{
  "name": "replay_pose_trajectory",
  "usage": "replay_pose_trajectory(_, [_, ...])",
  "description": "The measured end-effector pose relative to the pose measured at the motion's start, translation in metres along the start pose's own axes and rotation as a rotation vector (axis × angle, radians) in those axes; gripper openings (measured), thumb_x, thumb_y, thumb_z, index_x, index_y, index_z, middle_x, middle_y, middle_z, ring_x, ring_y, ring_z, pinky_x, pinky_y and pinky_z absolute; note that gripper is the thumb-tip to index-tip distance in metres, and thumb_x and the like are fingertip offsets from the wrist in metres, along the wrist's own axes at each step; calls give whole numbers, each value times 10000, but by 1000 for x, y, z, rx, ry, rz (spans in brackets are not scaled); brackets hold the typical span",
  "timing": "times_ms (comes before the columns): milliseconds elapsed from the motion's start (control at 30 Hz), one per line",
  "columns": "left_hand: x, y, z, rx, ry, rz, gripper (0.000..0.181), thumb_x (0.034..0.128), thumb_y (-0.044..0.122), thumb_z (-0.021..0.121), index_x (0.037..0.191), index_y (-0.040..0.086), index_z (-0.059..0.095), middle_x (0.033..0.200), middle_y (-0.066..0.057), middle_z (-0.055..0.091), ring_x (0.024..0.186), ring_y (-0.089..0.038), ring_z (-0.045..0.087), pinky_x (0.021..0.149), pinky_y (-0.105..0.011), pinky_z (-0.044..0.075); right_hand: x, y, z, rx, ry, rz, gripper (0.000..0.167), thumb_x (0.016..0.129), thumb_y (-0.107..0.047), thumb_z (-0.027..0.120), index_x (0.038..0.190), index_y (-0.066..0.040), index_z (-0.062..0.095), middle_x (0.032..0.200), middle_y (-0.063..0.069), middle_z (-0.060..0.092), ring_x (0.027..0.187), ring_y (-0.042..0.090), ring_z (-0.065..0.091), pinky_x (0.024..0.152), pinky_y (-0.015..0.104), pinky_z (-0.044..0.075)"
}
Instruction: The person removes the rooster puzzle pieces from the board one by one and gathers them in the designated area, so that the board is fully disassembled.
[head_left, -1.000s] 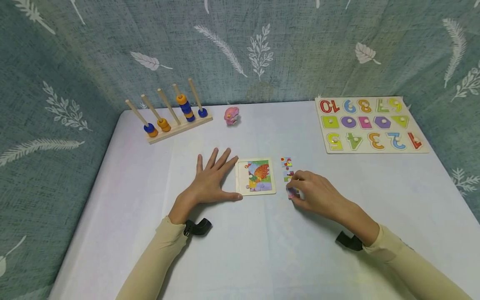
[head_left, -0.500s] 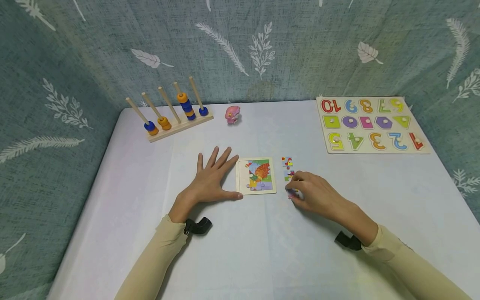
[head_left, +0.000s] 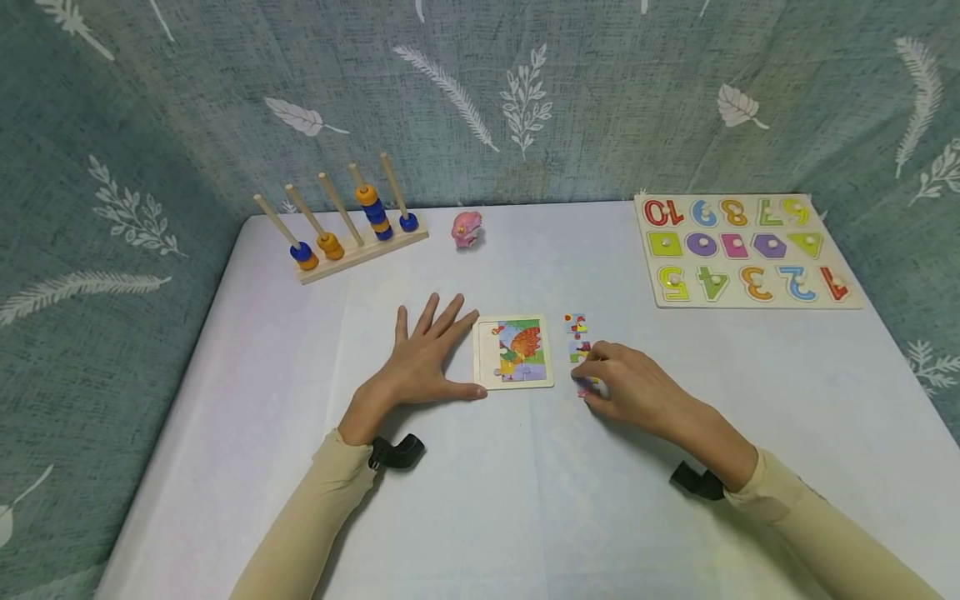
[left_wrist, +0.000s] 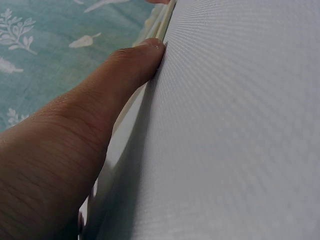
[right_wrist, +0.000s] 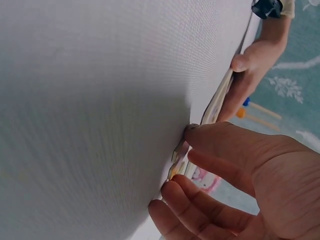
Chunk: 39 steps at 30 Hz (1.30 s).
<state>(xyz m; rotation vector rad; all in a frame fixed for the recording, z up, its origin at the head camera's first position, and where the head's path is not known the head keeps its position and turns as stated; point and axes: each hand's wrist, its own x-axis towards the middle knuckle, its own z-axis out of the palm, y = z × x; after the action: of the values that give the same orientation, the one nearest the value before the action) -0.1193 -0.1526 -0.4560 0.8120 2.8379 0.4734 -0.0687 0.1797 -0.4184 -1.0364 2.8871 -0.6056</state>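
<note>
A small wooden puzzle tray lies mid-table, partly filled with joined pieces showing an orange-brown bird. My left hand rests flat with fingers spread, its thumb and index fingertip touching the tray's left corners. To the tray's right, my right hand pinches a jigsaw piece between thumb and fingers, at table level. Most of that piece is covered by the fingers. Just beyond it lie more loose jigsaw pieces, one pale blue with red and yellow, another nearer the fingers.
A wooden peg stacker with blue and orange rings stands at the back left. Beside it sits a pink toy figure. A number-and-shape board lies at the back right. Patterned green cloth walls the table's back and sides.
The right fingers have shifted slightly on the jigsaw piece, and less of it shows. The left hand and the tray have stayed put.
</note>
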Motion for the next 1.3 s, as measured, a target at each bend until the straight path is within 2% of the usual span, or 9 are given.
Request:
replay_pose_trajectory(767, [1,-1,1,-10,-8,0,1181,698,789,697,1618,238,203,1683,-12,14,1517,-328,-104,1089,-660,-166,1,-1,-2,1,-13,10,256,747,-43,838,990,-23,757,900,44,619,750,146,517,666,327,469])
replay_pose_trajectory(1067, [0,-2,1,-12,8,9,1174,699,780,701,1615,227,219,1683,-33,39,1518,-340,-88,1088,-686,-135,2,-3,-1,-6,-14,6,240,762,-42,826,992,-25,758,944,63,644,826,196,593,717,373,514])
replay_pose_trajectory(1300, [1,-1,1,-2,-4,9,1183,699,792,690,1618,232,199,1684,-27,17,1516,-341,-100,1088,-679,-146,3,-3,-7,-1,-26,8,278,766,-119,860,1009,-34,754,951,60,642,810,179,578,712,367,509])
